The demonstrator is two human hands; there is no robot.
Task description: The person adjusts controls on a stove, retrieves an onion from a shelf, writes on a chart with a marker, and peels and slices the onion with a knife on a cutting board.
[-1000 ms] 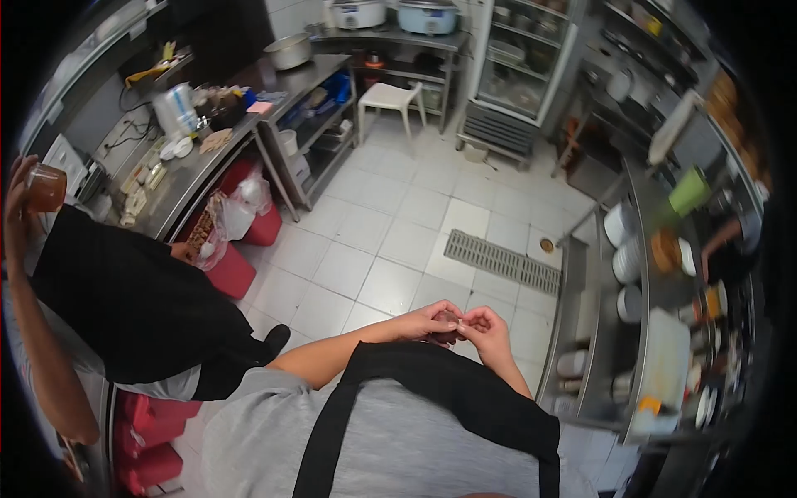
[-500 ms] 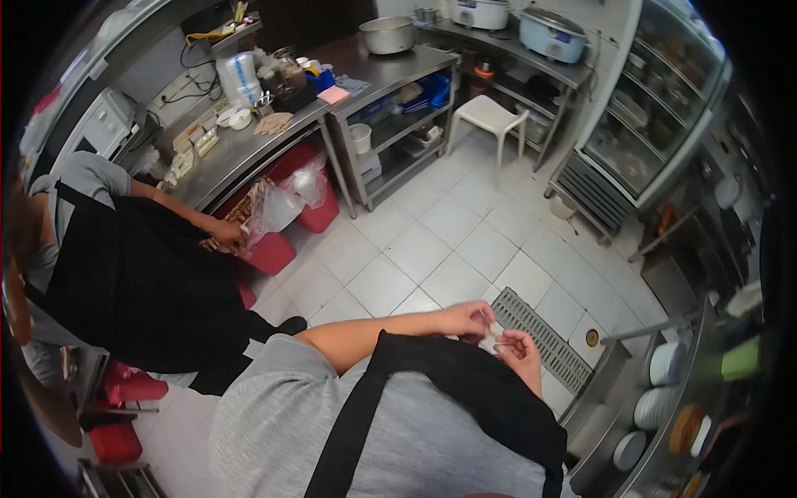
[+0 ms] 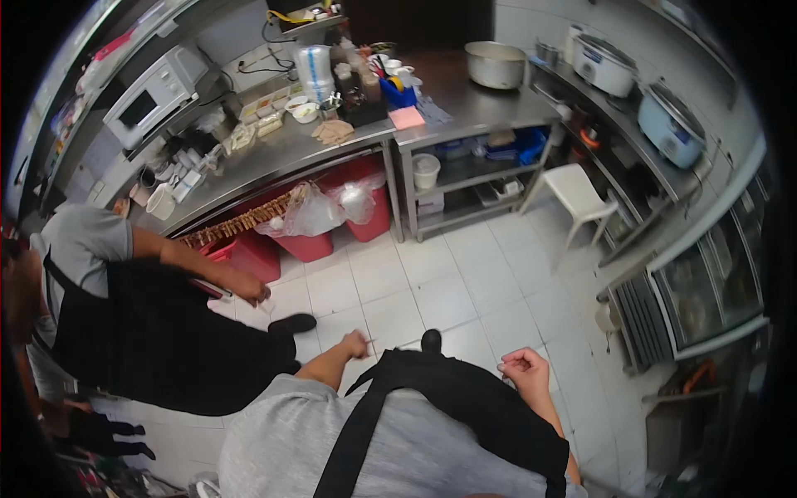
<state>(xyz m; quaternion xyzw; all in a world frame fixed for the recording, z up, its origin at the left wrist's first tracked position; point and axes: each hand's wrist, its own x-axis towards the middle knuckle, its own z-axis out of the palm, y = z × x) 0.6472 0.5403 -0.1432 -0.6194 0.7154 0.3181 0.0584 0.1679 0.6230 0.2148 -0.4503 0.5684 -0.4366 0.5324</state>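
My left hand is low in front of me, its fingers closed round something I cannot make out; a thin tip sticks out beside it. To the right, my right hand is raised over the floor with fingers curled and pinched on something small and pale. The two hands are well apart, on either side of my black apron. One of my dark shoes shows between them.
A co-worker in a black apron stands close on my left, one arm reaching down. Ahead are a steel counter, red bins, a steel table with a pot, a white stool and a glass-door fridge.
My hands, earlier together round a small object, have separated. My view has turned left. The co-worker's arm has moved away from the bins, and my shoe has come into view.
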